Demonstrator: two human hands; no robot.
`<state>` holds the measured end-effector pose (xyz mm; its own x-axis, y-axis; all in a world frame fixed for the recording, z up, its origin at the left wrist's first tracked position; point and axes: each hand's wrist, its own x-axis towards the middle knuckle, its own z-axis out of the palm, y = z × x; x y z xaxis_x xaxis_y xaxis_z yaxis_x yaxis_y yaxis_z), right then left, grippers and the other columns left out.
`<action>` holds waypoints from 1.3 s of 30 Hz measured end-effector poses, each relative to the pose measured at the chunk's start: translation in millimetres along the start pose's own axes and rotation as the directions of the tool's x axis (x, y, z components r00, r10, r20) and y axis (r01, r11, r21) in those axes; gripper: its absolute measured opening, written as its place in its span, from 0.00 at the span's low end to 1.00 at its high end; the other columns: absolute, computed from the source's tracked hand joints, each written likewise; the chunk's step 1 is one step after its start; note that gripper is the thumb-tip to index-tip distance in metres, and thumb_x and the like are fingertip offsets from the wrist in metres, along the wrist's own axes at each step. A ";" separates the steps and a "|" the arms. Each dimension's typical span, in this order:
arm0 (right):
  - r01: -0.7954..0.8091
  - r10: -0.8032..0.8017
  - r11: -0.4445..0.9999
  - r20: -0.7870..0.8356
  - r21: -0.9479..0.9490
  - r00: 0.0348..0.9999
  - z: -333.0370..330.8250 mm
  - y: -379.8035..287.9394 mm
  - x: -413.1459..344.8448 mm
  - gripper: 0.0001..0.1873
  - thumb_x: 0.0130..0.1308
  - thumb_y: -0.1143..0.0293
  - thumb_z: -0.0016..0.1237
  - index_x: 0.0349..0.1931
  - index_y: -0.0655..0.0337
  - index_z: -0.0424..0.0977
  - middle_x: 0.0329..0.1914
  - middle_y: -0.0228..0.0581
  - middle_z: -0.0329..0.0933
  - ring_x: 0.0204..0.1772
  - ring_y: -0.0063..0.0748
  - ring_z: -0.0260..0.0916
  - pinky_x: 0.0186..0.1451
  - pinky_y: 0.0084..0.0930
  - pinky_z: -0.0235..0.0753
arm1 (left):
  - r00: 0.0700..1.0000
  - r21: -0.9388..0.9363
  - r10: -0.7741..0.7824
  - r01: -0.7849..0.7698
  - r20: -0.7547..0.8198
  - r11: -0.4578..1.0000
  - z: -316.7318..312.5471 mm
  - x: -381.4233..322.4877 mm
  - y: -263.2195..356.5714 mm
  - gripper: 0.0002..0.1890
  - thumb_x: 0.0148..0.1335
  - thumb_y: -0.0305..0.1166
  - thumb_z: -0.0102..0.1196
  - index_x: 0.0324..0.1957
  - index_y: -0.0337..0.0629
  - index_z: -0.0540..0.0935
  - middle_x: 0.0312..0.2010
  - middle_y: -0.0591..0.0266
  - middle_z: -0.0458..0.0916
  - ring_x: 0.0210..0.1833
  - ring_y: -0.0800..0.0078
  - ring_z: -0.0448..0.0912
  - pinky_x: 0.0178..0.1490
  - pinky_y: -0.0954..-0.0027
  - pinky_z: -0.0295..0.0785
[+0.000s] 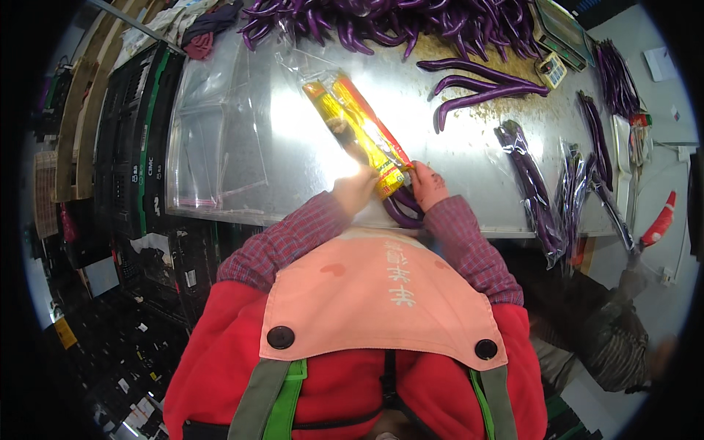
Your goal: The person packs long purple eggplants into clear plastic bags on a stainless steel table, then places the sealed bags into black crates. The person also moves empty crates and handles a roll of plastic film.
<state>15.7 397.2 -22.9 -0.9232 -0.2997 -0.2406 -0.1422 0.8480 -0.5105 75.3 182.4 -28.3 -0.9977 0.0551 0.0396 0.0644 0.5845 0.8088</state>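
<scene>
A long clear plastic bag printed in yellow and red [360,129] lies slantwise over the metal table before me. My left hand [356,188] grips its near left edge. At its near right corner, my right hand [430,186] pinches the plastic. Purple long eggplants [404,212] show out of the bag's near end, between my hands, their ends curving toward my apron. How far they reach inside is partly hidden by the print.
Loose eggplants [379,22] are heaped at the table's back. Three more eggplants [484,85] lie beside a scale [564,33]. Bagged eggplants [531,184] rest at right, near another person [610,341]. Clear plastic bags [212,137] lie left, beside black crates [129,143].
</scene>
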 end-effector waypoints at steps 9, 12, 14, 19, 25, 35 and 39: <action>0.154 -0.151 0.986 -0.045 0.058 0.987 1.7 -19.2 30.9 0.22 0.65 0.66 0.48 0.59 0.59 0.70 0.54 0.56 0.76 0.54 0.60 0.75 0.55 0.49 0.74 | 0.982 0.213 -0.174 0.154 0.078 0.965 -5.6 -3.1 9.5 0.12 0.66 0.35 0.59 0.47 0.41 0.75 0.33 0.49 0.81 0.36 0.47 0.81 0.40 0.51 0.74; 0.059 -0.063 0.978 0.015 0.201 0.998 7.0 -18.0 41.6 0.13 0.68 0.63 0.45 0.42 0.64 0.76 0.42 0.62 0.79 0.52 0.64 0.76 0.53 0.51 0.74 | 0.990 0.271 -0.130 0.141 -0.061 0.952 -6.9 -5.4 4.0 0.18 0.68 0.44 0.58 0.44 0.38 0.74 0.28 0.53 0.80 0.29 0.52 0.81 0.33 0.55 0.75; 0.022 -0.027 0.971 0.020 0.237 0.999 13.3 -16.4 40.4 0.13 0.68 0.64 0.44 0.47 0.61 0.76 0.46 0.63 0.79 0.53 0.65 0.76 0.54 0.52 0.74 | 0.769 -0.254 -0.628 0.588 -0.121 0.768 -6.9 -1.8 -2.7 0.24 0.69 0.51 0.55 0.43 0.36 0.73 0.25 0.56 0.78 0.24 0.56 0.79 0.28 0.57 0.74; 0.048 -0.039 0.952 -0.036 0.301 0.999 29.3 -19.4 34.0 0.19 0.69 0.71 0.47 0.60 0.59 0.71 0.46 0.62 0.80 0.52 0.64 0.78 0.54 0.48 0.77 | 0.557 -0.561 -0.720 0.779 0.415 0.280 -1.4 2.5 -1.7 0.35 0.71 0.59 0.46 0.38 0.26 0.80 0.26 0.46 0.82 0.21 0.60 0.82 0.23 0.60 0.76; -0.077 0.057 0.940 0.071 0.333 0.996 -1.4 -49.7 29.0 0.30 0.69 0.72 0.48 0.71 0.62 0.61 0.50 0.59 0.81 0.52 0.52 0.81 0.57 0.41 0.76 | 0.861 -0.508 -0.491 0.486 0.136 0.711 -35.2 4.2 38.4 0.31 0.75 0.54 0.41 0.32 0.34 0.82 0.17 0.55 0.77 0.17 0.64 0.75 0.24 0.62 0.71; 0.181 -0.406 0.891 0.555 0.415 0.726 -260.5 -186.3 89.1 0.22 0.71 0.70 0.50 0.64 0.64 0.71 0.56 0.46 0.78 0.56 0.32 0.76 0.58 0.28 0.77 | 0.955 -0.944 -0.211 0.252 0.207 0.213 -174.3 81.4 129.1 0.16 0.71 0.41 0.53 0.27 0.45 0.74 0.17 0.72 0.65 0.19 0.80 0.64 0.23 0.75 0.56; 0.420 -0.578 0.804 0.385 0.421 0.720 -313.2 -230.8 82.3 0.17 0.66 0.74 0.57 0.55 0.65 0.79 0.51 0.39 0.82 0.55 0.28 0.76 0.60 0.28 0.75 | 0.969 -0.956 -0.089 0.208 0.230 -0.208 -188.5 82.1 167.9 0.14 0.72 0.39 0.48 0.30 0.45 0.74 0.18 0.71 0.63 0.21 0.78 0.63 0.25 0.75 0.56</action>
<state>-139.3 313.8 333.7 -0.4449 -0.8739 -0.1960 -0.3517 0.3718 -0.8591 0.1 132.5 221.4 -0.9676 0.1876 -0.1689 -0.2413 -0.8839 0.4006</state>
